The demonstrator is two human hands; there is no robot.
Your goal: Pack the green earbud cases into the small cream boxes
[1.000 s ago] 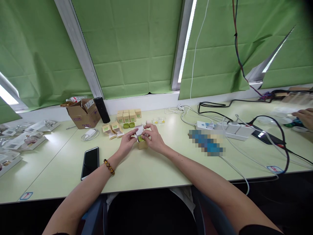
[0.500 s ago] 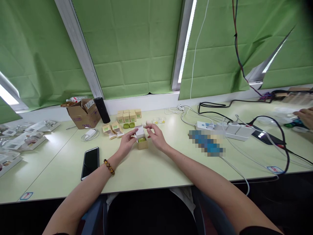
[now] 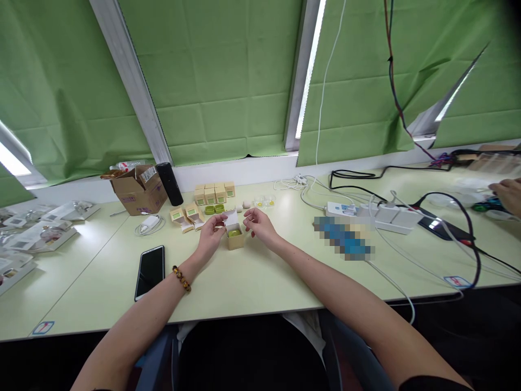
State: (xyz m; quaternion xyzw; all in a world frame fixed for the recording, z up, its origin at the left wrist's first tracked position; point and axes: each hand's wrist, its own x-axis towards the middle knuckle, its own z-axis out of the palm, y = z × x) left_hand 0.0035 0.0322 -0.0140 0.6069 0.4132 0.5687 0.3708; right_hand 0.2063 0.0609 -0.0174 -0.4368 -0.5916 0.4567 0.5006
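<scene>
A small kraft cardboard box (image 3: pixel 235 243) stands on the table with its white-lined lid raised. Inside it sits a yellow-green item (image 3: pixel 234 233), too small to make out. At the box's left side, my left hand (image 3: pixel 210 237) grips the lid's edge with its fingertips. My right hand (image 3: pixel 260 225) is just off the right side, fingers curled and apart, with nothing visible in them. Behind the box are green trays (image 3: pixel 214 209) and two small pale round pieces (image 3: pixel 246 205).
Closed small boxes (image 3: pixel 215 194) and open ones (image 3: pixel 195 212) stand behind my left hand. A phone (image 3: pixel 150 271), coiled white cable (image 3: pixel 150 224), black cylinder (image 3: pixel 170 183) and carton (image 3: pixel 140 190) are leftward. Power strips (image 3: pixel 374 215) with cables lie right; another person's hand (image 3: pixel 508 194) is at far right.
My right hand has drawn slightly away from the lid, and its fingers are lower. The box has shifted a little to the left; the pale round pieces behind it show more clearly.
</scene>
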